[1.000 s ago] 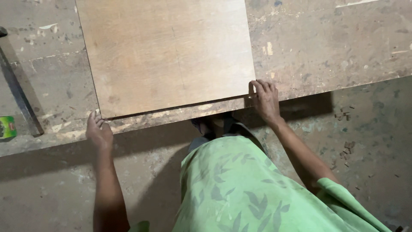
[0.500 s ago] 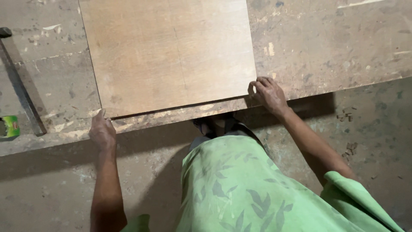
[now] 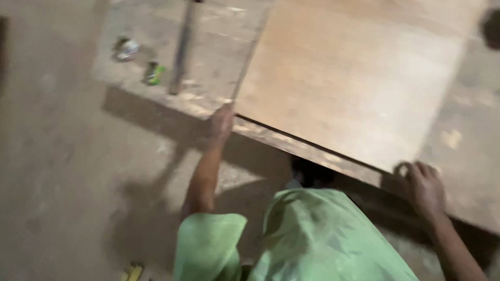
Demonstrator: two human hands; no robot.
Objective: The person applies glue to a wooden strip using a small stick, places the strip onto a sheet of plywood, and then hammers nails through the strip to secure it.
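Nearest to us hangs our green patterned garment point(image 3: 317, 234), with something small and yellow on the floor point(image 3: 67, 198) at the bottom edge, too blurred to name. Both arms reach forward from there. Our left hand point(image 3: 222, 120) sits at the near left corner of the plywood sheet point(image 3: 359, 78), fingers pressed against its edge, and our right hand point(image 3: 424, 186) curls its fingers over the near right corner; how tightly either grips we cannot tell through the blur. The sheet lies flat on the worktop point(image 3: 471, 171), its near edge running slantwise across our view. We judge we are at the step of gripping and squaring the sheet; the next move calls for both hands to pull or shift evenly so it does not twist. Farther left lie a long dark bar point(image 3: 182, 52), a small green tin point(image 3: 153, 73) and a pale tin point(image 3: 126, 49).
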